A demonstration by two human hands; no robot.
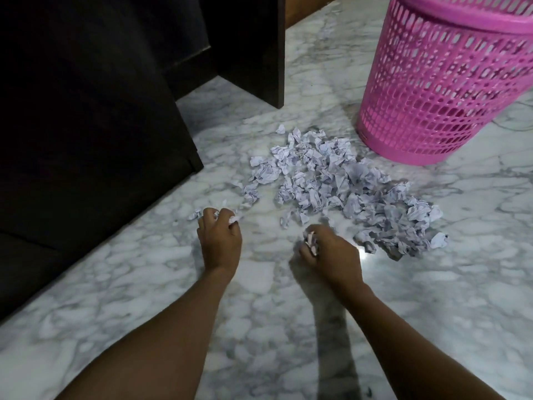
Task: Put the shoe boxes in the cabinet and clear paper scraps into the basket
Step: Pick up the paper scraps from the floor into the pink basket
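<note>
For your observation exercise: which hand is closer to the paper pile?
The right hand, holding a scrap beside the pile; the left hand holds scraps farther off, toward the cabinet.

Dim, cool light leaves the cabinet (86,111) at ten o'clock nearly black, a glare spot sits on the floor (259,327) just beside the right hand (331,249), forearm shadows fall soft toward six o'clock, the paper scraps (331,180) look sharp, and the basket (447,96) at two o'clock leans from wide-angle distortion.
</note>
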